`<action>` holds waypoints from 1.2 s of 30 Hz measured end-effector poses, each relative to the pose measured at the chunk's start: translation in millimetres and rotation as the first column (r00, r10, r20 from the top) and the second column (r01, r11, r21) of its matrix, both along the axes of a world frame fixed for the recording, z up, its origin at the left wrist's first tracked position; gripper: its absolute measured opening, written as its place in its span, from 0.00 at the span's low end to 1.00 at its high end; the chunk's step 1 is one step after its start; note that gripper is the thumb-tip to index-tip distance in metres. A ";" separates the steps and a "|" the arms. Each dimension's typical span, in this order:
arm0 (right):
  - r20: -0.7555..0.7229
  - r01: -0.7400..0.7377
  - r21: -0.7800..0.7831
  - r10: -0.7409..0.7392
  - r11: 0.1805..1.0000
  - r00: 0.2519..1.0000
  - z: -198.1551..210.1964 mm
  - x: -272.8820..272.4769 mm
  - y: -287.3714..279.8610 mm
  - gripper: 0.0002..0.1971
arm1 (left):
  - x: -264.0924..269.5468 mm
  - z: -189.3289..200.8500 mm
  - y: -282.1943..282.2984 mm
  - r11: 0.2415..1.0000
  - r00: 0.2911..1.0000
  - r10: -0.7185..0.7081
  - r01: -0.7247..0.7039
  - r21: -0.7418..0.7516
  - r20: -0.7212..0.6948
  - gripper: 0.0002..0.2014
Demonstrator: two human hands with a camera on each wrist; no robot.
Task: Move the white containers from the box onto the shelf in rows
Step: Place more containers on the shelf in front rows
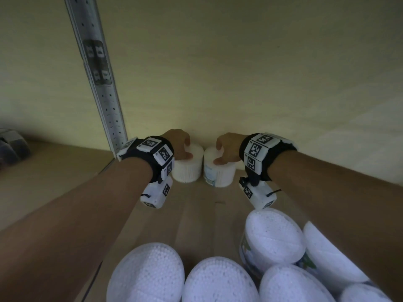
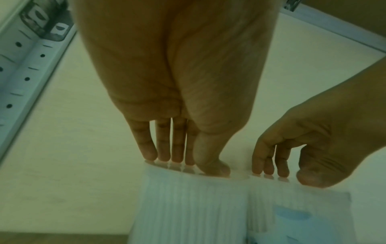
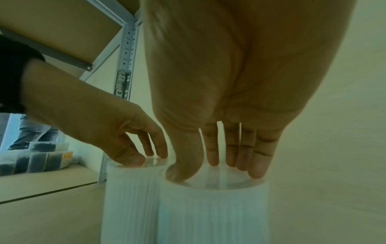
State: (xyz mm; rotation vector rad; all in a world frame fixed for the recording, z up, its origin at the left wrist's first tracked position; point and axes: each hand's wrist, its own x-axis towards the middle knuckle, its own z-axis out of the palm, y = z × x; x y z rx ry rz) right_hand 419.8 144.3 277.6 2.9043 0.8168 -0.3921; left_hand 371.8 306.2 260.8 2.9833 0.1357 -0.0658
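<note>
Two white ribbed containers stand side by side at the back of the wooden shelf (image 1: 192, 216), close to the wall. On the clear lid of the left container (image 1: 187, 170) (image 2: 188, 206) (image 3: 129, 198) rest the fingertips and thumb of my left hand (image 1: 184, 149) (image 2: 188, 163) (image 3: 146, 158). My right hand (image 1: 223, 151) (image 3: 215, 171) (image 2: 277, 175) touches the top of the right container (image 1: 220, 174) (image 3: 213, 214) (image 2: 303, 214) in the same way. The fingers of both hands point straight down onto the lids. Neither hand wraps around a container's side.
Several more white containers (image 1: 274, 238) fill the bottom of the head view, close below my arms. A perforated metal shelf upright (image 1: 98, 83) rises at the left, just beside the left container. Dark packages (image 3: 37, 158) lie on the neighbouring shelf further left.
</note>
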 end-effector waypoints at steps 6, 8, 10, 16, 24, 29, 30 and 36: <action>-0.066 -0.048 0.053 0.051 0.997 0.996 10.9 -0.5 -8.2 0.29 | -0.6 -2.2 -0.7 1.000 1.000 -0.005 0.005 -0.002 0.023 0.24; -0.059 -0.040 0.122 0.048 0.992 0.997 11.2 0.6 -9.1 0.30 | -0.9 -2.3 -0.9 1.000 0.999 -0.003 0.003 -0.003 0.033 0.24; -0.044 -0.006 0.191 0.015 0.982 0.999 10.3 2.0 -7.5 0.29 | -1.2 -2.2 -0.8 1.000 0.999 -0.001 0.002 -0.008 0.036 0.23; 0.005 0.045 0.032 -0.045 0.998 0.999 2.1 3.5 -3.0 0.34 | -1.6 -3.4 -0.3 1.000 1.000 -0.001 0.001 -0.016 0.022 0.23; 0.017 0.018 -0.024 -0.018 1.000 1.000 0.4 7.7 -1.4 0.33 | -1.1 -5.3 -0.9 1.000 1.000 0.009 -0.008 -0.018 0.030 0.23; -0.011 -0.078 -0.013 0.078 0.997 0.997 7.7 8.9 -5.3 0.30 | -1.1 -5.6 -0.1 1.000 1.000 0.012 -0.011 -0.029 0.028 0.24; -0.007 -0.089 -0.001 0.089 0.996 0.996 8.2 9.3 -6.7 0.29 | -1.5 -5.8 -0.4 1.000 1.000 0.011 -0.010 -0.029 0.029 0.24; 0.008 -0.114 0.025 0.114 0.993 0.993 7.8 10.2 -9.8 0.29 | -2.1 -5.6 -0.9 1.000 1.000 0.003 -0.003 -0.017 0.024 0.23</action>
